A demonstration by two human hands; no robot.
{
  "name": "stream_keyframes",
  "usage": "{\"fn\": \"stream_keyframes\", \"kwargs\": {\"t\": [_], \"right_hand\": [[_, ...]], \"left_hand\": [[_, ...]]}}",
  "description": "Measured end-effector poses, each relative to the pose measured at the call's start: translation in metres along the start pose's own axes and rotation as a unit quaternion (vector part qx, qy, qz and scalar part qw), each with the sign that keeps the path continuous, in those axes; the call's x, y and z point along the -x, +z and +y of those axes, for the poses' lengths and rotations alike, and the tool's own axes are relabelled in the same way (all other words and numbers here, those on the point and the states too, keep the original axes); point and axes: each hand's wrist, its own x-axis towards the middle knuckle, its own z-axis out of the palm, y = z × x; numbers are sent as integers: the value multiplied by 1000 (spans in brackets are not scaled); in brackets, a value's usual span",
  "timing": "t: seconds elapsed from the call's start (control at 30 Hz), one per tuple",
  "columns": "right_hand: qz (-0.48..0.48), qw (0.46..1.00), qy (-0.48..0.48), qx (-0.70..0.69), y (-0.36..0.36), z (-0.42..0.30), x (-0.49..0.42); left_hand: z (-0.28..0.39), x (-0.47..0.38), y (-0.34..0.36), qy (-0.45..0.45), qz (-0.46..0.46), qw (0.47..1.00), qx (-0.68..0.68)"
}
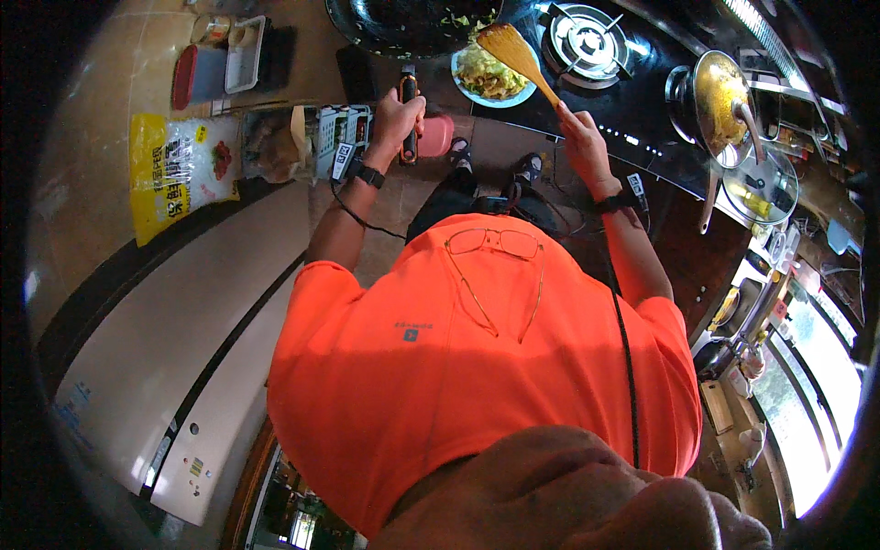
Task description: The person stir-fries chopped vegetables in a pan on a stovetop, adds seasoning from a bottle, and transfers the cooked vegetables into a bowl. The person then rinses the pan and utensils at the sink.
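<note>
My left hand is closed around the handle of a dark wok, whose near part shows at the top of the view with bits of cabbage inside. My right hand grips the handle of a wooden spatula. The spatula's blade is over the far edge of a light blue plate. Cooked cabbage is heaped on that plate, right of the wok. A gas burner stands to the right of the plate, with nothing on its supports.
A lidded pan and a glass lid are at the right. On the left lie a yellow-and-clear plastic bag, a white tray and a red-lidded container. A pink bin is below the counter, near my feet.
</note>
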Motion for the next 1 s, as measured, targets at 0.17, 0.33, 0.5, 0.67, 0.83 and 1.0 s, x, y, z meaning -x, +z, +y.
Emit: {"fn": "stream_keyframes", "kwargs": {"t": [0.17, 0.33, 0.5, 0.67, 0.83, 1.0], "right_hand": [[1, 1000, 7, 20, -26, -6, 11], [14, 998, -45, 34, -50, -23, -27], [-2, 990, -92, 108, -45, -45, -87], [-64, 986, -58, 142, -38, -44, -90], [-88, 987, -46, 123, -49, -34, -53], [-132, 981, -25, 139, -78, -45, -28]], "left_hand": [[2, 1, 2, 12, 22, 999, -29], [-8, 5, -2, 9, 44, 986, -163], [-33, 5, 0, 125, 97, 931, -330], [-42, 2, 5, 221, 134, 887, -383], [-37, 0, 7, 206, 135, 891, -381], [-41, -3, 6, 222, 131, 881, -396]]}}
